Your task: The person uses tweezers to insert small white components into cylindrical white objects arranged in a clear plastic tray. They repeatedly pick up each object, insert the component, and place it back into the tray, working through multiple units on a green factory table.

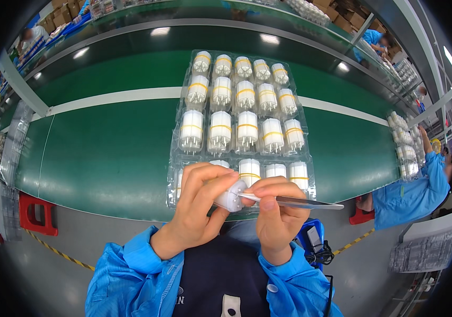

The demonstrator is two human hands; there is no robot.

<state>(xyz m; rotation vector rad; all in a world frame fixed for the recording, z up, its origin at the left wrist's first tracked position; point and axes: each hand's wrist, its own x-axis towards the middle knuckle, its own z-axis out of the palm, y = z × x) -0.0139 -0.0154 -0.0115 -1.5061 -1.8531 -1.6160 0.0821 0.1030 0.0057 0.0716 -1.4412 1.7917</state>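
My left hand [193, 207] is closed around a white cylindrical plug adapter [230, 198], its end face turned to the right. In my right hand [280, 217] is a pair of metal tweezers [313, 203], pinched between thumb and fingers. The tweezers' pale tip meets the adapter's end face; whether it grips anything there is too small to tell. Just beyond both hands lies a clear plastic tray [174, 158] with rows of similar white plug adapters [247, 126], each with a yellow band, many with pins showing. My hands hide part of its nearest row.
The tray rests on a green conveyor belt [109, 142] with a white stripe across it. A blue basket [304, 235] with a dark cable sits below the belt edge. Red stools [38, 214] stand at both sides. A co-worker in blue [413, 193] sits at the right beside more trays [405, 150].
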